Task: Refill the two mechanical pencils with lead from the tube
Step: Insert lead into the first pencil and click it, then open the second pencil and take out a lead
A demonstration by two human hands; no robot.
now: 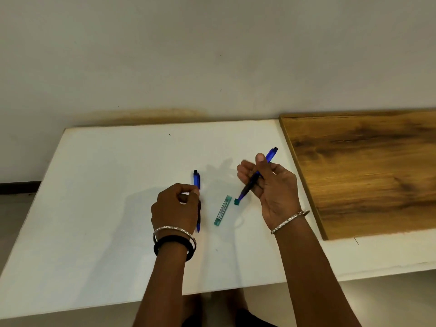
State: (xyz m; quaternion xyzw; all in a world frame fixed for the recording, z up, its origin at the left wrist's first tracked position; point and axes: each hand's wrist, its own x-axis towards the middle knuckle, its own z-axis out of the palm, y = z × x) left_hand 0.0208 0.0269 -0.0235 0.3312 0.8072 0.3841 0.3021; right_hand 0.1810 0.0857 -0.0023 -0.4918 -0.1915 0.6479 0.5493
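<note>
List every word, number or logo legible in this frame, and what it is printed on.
No text is legible.
Green translucent lead tube on the white table: pale label with printed lines, too small and blurred to read.
Lying blue mechanical pencil at the left hand: no print visible.
Raised blue mechanical pencil in the right hand: no print visible.

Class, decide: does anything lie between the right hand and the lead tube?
Only the small green cap, lying just right of the far end of the lead tube, near the tip of the pencil in the right hand.
</note>
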